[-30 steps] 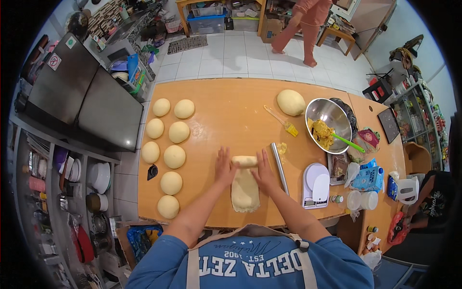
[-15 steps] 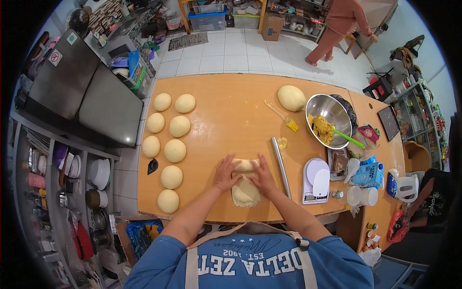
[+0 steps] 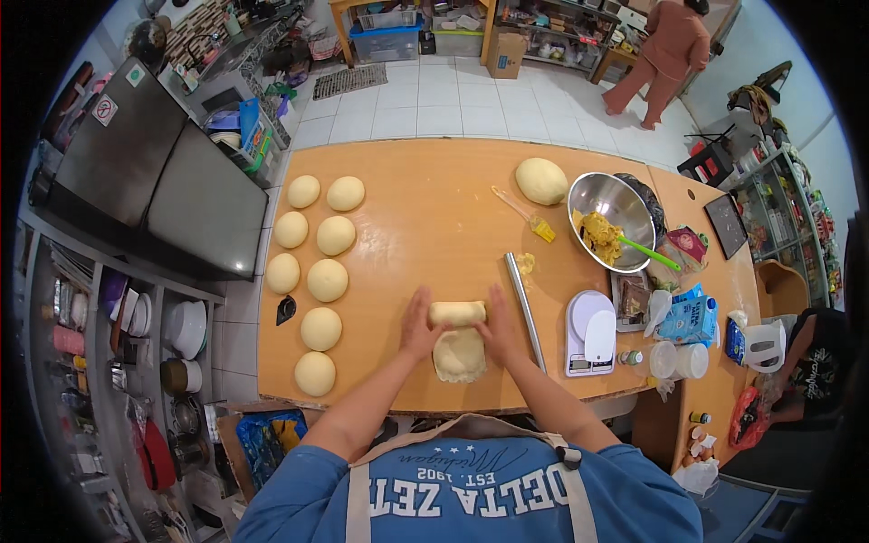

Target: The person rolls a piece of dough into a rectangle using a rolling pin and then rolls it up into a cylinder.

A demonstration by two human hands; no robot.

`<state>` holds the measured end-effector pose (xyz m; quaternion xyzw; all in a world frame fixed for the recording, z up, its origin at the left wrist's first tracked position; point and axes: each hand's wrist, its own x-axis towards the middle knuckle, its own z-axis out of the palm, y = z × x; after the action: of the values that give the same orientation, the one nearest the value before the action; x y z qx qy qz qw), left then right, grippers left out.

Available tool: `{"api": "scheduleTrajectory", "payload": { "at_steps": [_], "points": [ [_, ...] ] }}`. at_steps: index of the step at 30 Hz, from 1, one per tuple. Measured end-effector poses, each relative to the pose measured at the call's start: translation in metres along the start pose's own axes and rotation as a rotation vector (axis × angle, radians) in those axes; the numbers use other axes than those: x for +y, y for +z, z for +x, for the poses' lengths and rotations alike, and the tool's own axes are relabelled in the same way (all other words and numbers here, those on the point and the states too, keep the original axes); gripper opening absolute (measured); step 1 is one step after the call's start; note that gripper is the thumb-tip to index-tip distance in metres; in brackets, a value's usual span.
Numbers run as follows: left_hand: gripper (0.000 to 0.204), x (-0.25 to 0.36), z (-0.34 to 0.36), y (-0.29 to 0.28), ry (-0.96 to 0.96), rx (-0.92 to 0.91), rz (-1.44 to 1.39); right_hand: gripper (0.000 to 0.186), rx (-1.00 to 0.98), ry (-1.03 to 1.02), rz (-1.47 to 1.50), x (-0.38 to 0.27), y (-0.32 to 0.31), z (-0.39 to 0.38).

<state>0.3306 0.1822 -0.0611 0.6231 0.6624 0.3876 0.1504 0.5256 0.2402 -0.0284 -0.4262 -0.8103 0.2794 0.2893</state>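
Note:
In front of me lies a piece of dough, its far end rolled into a thick log [image 3: 458,314] and its near part a flat, rough-edged sheet [image 3: 460,356]. My left hand [image 3: 420,328] rests at the log's left end, fingers stretched forward and thumb by the dough. At the other end my right hand [image 3: 497,329] mirrors it, fingers extended, thumb touching the roll's right edge. Neither hand grips anything. To the right of my right hand lies a metal rolling rod [image 3: 524,310].
Several round dough balls [image 3: 328,281] stand at the left. A larger dough ball [image 3: 541,182], a pastry brush [image 3: 541,229], a steel bowl [image 3: 587,188] of yellow filling with a green-handled tool [image 3: 654,252], a kitchen scale [image 3: 590,353] and a blue carton [image 3: 686,320] occupy the right side.
My hands have moved apart from on top of the dough roll to its two ends, so the roll shows more fully. In the background, a person has walked farther right.

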Motion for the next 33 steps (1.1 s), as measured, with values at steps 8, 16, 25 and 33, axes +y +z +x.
{"api": "scheduleTrajectory", "payload": {
  "at_steps": [8,16,25,33],
  "points": [
    [0.035,-0.004,0.026,-0.006,-0.808,-0.204,-0.552,0.041,-0.016,0.689,0.707,0.021,0.016,0.007],
    [0.037,-0.021,0.019,-0.007,-0.685,-0.211,-0.617,0.06,-0.174,0.51,0.378,0.017,0.006,0.014],
    [0.062,-0.001,0.038,-0.023,0.02,-0.387,0.101,0.071,-0.343,0.0,0.154,0.025,0.003,0.032],
    [0.072,0.007,-0.009,-0.009,0.087,-0.283,0.017,0.07,-0.267,-0.161,-0.146,0.003,-0.007,-0.012]
  ]
}}
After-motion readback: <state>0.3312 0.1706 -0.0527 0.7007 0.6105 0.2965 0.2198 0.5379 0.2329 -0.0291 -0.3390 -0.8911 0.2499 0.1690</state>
